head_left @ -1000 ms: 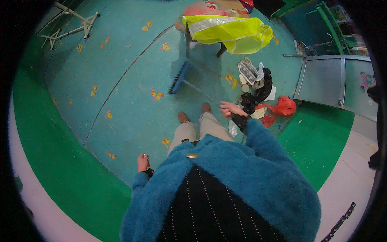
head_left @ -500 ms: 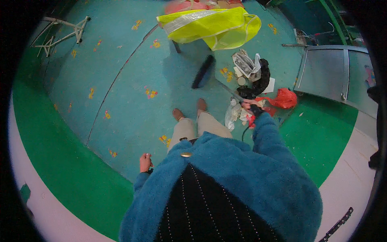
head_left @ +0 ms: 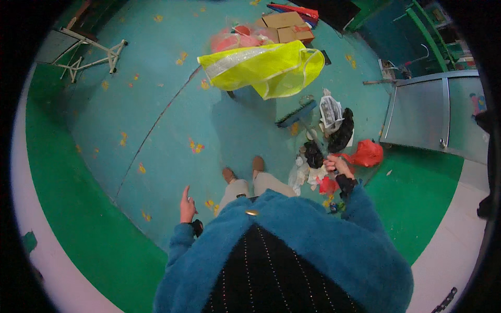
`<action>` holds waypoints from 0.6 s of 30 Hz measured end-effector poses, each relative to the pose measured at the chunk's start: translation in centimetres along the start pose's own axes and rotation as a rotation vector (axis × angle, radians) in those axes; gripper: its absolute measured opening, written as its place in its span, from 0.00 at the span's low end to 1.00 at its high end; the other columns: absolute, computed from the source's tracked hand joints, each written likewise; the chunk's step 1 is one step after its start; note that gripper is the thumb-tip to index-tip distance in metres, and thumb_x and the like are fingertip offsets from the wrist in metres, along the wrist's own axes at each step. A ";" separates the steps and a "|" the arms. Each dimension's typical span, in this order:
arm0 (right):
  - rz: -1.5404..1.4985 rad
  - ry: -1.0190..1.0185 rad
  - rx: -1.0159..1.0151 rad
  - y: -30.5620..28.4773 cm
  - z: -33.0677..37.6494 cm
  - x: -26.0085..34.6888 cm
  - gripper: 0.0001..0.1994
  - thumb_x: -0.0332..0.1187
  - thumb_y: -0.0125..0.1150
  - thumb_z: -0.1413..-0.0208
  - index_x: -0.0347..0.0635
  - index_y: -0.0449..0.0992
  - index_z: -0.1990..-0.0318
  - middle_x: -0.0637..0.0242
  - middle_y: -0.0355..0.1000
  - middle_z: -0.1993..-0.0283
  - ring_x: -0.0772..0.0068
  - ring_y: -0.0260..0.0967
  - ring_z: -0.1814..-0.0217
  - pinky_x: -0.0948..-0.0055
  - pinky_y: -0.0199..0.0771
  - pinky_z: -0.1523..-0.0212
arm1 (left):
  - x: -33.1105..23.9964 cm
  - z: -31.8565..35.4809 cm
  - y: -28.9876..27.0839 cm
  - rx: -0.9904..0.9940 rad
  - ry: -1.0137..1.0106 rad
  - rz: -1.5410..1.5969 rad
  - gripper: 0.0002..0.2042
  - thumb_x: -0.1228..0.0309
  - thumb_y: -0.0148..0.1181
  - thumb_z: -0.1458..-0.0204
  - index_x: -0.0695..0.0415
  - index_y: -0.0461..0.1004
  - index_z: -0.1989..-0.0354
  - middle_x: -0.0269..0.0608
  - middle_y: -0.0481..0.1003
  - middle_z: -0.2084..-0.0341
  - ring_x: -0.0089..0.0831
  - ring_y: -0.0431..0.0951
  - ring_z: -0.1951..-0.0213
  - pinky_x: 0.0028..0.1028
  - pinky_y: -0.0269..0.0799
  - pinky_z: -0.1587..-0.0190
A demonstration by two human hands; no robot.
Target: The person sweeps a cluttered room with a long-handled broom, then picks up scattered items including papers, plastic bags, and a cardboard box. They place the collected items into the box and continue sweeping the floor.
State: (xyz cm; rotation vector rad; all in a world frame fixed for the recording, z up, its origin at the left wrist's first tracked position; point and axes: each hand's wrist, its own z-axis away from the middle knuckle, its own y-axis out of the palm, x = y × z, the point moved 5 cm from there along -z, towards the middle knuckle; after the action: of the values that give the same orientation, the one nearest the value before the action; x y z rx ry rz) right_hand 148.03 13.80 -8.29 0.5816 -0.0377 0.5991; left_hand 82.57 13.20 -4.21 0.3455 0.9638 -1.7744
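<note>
My right hand is closed round the handle of a broom. The broom's wide blue head with dark bristles points away from me, left of a heap of litter. Close to that hand lie a red plastic bag, a black plastic bag, a white printed wrapper and crumpled pale scraps. My left hand hangs low at my left side, holding nothing, its index finger stretched out and the other fingers partly bent. Whether the bristles touch the floor, I cannot tell.
A yellow reflective vest hangs over something ahead, with a pinkish bundle and cardboard boxes behind it. A metal cabinet stands at the right. A white metal frame is at the far left.
The broom head has swung right, towards the litter, and turned. My right hand has come slightly right and nearer. My left index finger has straightened. The view now reaches farther ahead.
</note>
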 end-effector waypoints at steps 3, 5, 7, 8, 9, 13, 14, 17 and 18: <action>-0.264 0.324 0.168 11.0 2.4 -4.6 0.08 0.29 0.49 0.41 0.35 0.60 0.67 0.70 0.57 0.74 0.83 0.54 0.79 0.82 0.57 0.81 | -4.5 -2.0 1.4 0.173 0.061 -0.018 0.17 0.78 0.42 0.48 0.52 0.72 0.52 0.40 0.66 0.84 0.28 0.66 0.88 0.29 0.69 0.82; -0.245 0.396 0.238 17.3 2.7 -6.6 0.07 0.27 0.46 0.39 0.35 0.59 0.68 0.71 0.56 0.74 0.83 0.54 0.77 0.83 0.57 0.77 | -7.1 -3.0 2.6 0.311 0.050 -0.155 0.17 0.78 0.44 0.48 0.51 0.73 0.53 0.44 0.68 0.84 0.33 0.67 0.86 0.31 0.70 0.79; -0.266 0.463 0.207 22.7 1.6 -8.6 0.07 0.29 0.44 0.37 0.36 0.58 0.67 0.69 0.57 0.72 0.82 0.54 0.76 0.84 0.61 0.76 | -10.7 -3.4 3.4 0.245 0.248 -0.346 0.17 0.77 0.46 0.49 0.52 0.70 0.50 0.44 0.70 0.79 0.32 0.68 0.83 0.33 0.71 0.75; -0.288 0.539 0.275 25.7 1.2 -9.8 0.08 0.28 0.45 0.38 0.37 0.58 0.70 0.70 0.56 0.74 0.80 0.55 0.75 0.81 0.62 0.73 | -12.5 -3.3 3.9 0.215 0.330 -0.445 0.18 0.76 0.47 0.49 0.52 0.69 0.48 0.44 0.71 0.76 0.32 0.69 0.81 0.34 0.71 0.73; -0.284 0.586 0.293 28.2 0.7 -11.2 0.08 0.27 0.45 0.39 0.38 0.58 0.71 0.69 0.56 0.73 0.80 0.56 0.75 0.81 0.63 0.72 | -14.5 -3.0 4.0 0.139 0.467 -0.443 0.18 0.75 0.48 0.50 0.52 0.69 0.48 0.46 0.72 0.71 0.35 0.71 0.78 0.35 0.71 0.70; 0.065 0.563 0.378 36.9 -0.5 -17.7 0.05 0.26 0.48 0.40 0.36 0.62 0.68 0.68 0.60 0.72 0.80 0.59 0.72 0.80 0.66 0.67 | -20.2 -1.7 4.0 -0.027 0.763 -0.487 0.22 0.72 0.57 0.54 0.48 0.68 0.47 0.47 0.72 0.64 0.45 0.74 0.66 0.41 0.71 0.65; 0.180 0.534 0.510 38.9 -0.2 -19.7 0.06 0.28 0.48 0.39 0.36 0.63 0.67 0.69 0.61 0.71 0.81 0.59 0.72 0.81 0.66 0.67 | -20.9 -1.8 3.6 -0.043 0.803 -0.493 0.24 0.71 0.60 0.56 0.46 0.67 0.47 0.45 0.72 0.65 0.47 0.74 0.63 0.42 0.70 0.66; 0.209 0.697 0.720 43.3 0.3 -25.5 0.07 0.31 0.48 0.38 0.35 0.66 0.66 0.66 0.65 0.68 0.80 0.62 0.69 0.79 0.68 0.65 | -21.1 -3.5 1.5 -0.024 0.823 -0.459 0.23 0.70 0.61 0.57 0.46 0.67 0.49 0.43 0.71 0.67 0.47 0.75 0.64 0.42 0.70 0.66; 0.318 0.697 0.642 43.6 -0.5 -26.9 0.07 0.31 0.49 0.39 0.36 0.67 0.65 0.66 0.66 0.67 0.79 0.63 0.67 0.79 0.68 0.65 | -20.7 -4.5 0.0 -0.043 0.847 -0.535 0.17 0.71 0.62 0.60 0.48 0.71 0.57 0.41 0.72 0.68 0.45 0.75 0.65 0.42 0.70 0.68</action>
State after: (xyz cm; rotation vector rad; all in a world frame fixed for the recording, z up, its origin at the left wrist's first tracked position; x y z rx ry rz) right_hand 102.02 29.29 7.97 0.9649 0.7553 1.1119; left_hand 90.32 30.06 5.98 0.9226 1.8136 -2.1078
